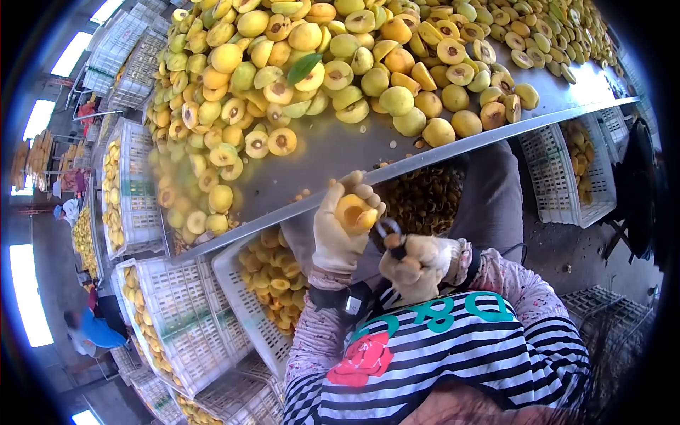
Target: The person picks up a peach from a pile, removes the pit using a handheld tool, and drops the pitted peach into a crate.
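Observation:
My gloved left hand (pixel 338 237) grips a yellow peach half (pixel 354 214) with its cut face turned up, just below the edge of the metal table (pixel 333 152). A dark watch sits on that wrist. My gloved right hand (pixel 418 268) is closed around a small metal pitting tool (pixel 388 234), whose looped tip sits right beside the fruit, with a brown pit at the tip. Both hands are close together above my lap and striped top.
The table holds a large heap of whole and halved yellow peaches (pixel 312 64). A white crate of peach halves (pixel 273 280) stands below my hands, next to a container of brown pits (pixel 425 198). More crates line the left (pixel 134 184) and right (pixel 567 177). People work far left.

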A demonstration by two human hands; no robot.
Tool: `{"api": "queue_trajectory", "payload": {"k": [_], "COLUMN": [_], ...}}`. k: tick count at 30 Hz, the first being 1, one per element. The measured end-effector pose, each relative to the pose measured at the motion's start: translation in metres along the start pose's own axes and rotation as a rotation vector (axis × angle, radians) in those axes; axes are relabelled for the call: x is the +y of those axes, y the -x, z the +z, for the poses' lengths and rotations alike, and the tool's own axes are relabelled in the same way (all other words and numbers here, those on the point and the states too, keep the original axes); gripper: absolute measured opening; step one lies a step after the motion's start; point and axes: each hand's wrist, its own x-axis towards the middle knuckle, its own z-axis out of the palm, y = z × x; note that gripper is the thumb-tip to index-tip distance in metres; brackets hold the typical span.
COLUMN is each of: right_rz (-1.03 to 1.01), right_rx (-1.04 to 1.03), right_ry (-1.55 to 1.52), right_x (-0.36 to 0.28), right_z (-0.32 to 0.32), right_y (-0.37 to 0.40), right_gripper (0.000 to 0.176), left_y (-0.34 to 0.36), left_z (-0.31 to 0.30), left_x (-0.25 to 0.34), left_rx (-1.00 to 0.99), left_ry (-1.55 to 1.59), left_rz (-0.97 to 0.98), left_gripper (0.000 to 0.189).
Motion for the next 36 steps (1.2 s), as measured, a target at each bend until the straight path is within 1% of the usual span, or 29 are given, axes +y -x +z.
{"api": "queue_trajectory", "payload": {"k": [2,3,4,5,6,7,9,10,12,13,14,16,17,18,19,20,21,22,23,24,25,27,30,31,32,34,35,36], "right_rz": [-0.132,-0.149,-0.172,-0.186,-0.197,-0.208,-0.239,-0.260,-0.220,-0.188,-0.156,-0.142,-0.140,-0.146,-0.155,-0.153,-0.153,-0.152,-0.149,-0.160,-0.170,-0.175,-0.179,-0.148,-0.138,-0.103,-0.040,-0.040], "right_rx": [0.172,0.319,0.469,0.537,0.545,0.547,0.579,0.598,0.698,0.726,0.753,0.729,0.721,0.717,0.702,0.687,0.673,0.661,0.633,0.647,0.663,0.682,0.652,0.649,0.629,0.596,0.590,0.574], "right_ry": [-0.037,0.142,0.316,0.478,0.490,0.502,0.503,0.524,0.575,0.516,0.462,0.438,0.435,0.433,0.450,0.471,0.494,0.515,0.505,0.513,0.519,0.517,0.576,0.538,0.536,0.535,0.546,0.582], "right_x": [-0.004,-0.006,-0.007,-0.006,-0.008,-0.011,-0.014,-0.014,-0.011,-0.008,-0.007,-0.001,-0.002,-0.004,-0.004,-0.004,-0.005,-0.005,-0.005,-0.004,-0.003,-0.003,-0.008,-0.011,-0.014,-0.018,-0.023,-0.024], "right_z": [0.004,0.010,0.014,0.015,0.015,0.016,0.017,0.015,0.006,0.004,0.002,0.003,0.004,0.006,0.006,0.006,0.005,0.004,0.002,0.002,0.004,0.007,0.009,0.014,0.019,0.030,0.038,0.040], "right_y": [0.009,0.005,-0.001,-0.005,-0.005,-0.003,0.001,0.005,0.012,0.013,0.012,0.009,0.007,0.006,0.008,0.010,0.014,0.017,0.021,0.022,0.023,0.023,0.020,0.019,0.016,0.006,0.002,-0.004], "right_gripper": [0.045,0.043,0.042,0.039,0.038,0.037,0.035,0.036,0.039,0.038,0.038,0.037,0.037,0.037,0.037,0.037,0.037,0.036,0.036,0.035,0.035,0.038,0.036,0.034,0.034,0.035,0.037,0.040], "left_y": [0.004,0.004,0.007,0.011,0.018,0.028,0.049,0.054,0.077,0.097,0.096,0.081,0.070,0.049,0.029,0.003,-0.025,-0.049,-0.066,-0.078,-0.083,-0.077,-0.075,-0.068,-0.041,-0.007,0.010,0.023], "left_z": [-0.009,-0.009,-0.008,-0.007,-0.005,-0.008,-0.015,-0.034,-0.077,-0.032,-0.058,-0.037,-0.017,-0.012,0.003,0.001,-0.006,-0.015,-0.012,-0.011,-0.012,0.013,-0.017,-0.027,-0.002,0.009,0.020,0.024], "left_x": [-0.001,0.001,0.003,0.004,0.006,0.013,0.025,0.036,0.081,0.093,0.105,0.121,0.128,0.136,0.138,0.143,0.151,0.158,0.155,0.152,0.154,0.151,0.150,0.136,0.116,0.076,0.057,0.043], "left_rx": [0.014,0.104,0.104,0.108,0.117,0.106,0.220,0.273,0.351,0.448,0.357,0.410,0.313,0.178,0.159,0.111,0.052,0.054,0.102,0.150,0.163,0.183,0.137,0.136,0.160,-0.067,-0.076,-0.083], "left_ry": [-0.035,-0.084,-0.163,-0.241,-0.323,-0.563,-1.053,-0.958,-1.876,-2.048,-1.848,-1.541,-1.543,-1.676,-1.837,-2.011,-2.067,-2.143,-2.262,-2.382,-2.413,-2.459,-2.114,-1.749,-1.439,-1.051,-0.998,-0.944], "left_rz": [0.083,0.121,0.185,0.247,0.311,0.476,0.837,0.870,0.629,0.240,0.410,0.612,0.677,0.792,0.849,0.953,0.991,0.988,0.973,0.951,0.790,0.455,0.340,0.358,0.324,0.421,0.424,0.430], "left_gripper": [0.034,0.035,0.035,0.035,0.035,0.033,0.030,0.027,0.023,0.024,0.024,0.024,0.026,0.029,0.032,0.038,0.048,0.051,0.049,0.048,0.046,0.044,0.037,0.031,0.037,0.030,0.025,0.021]}}
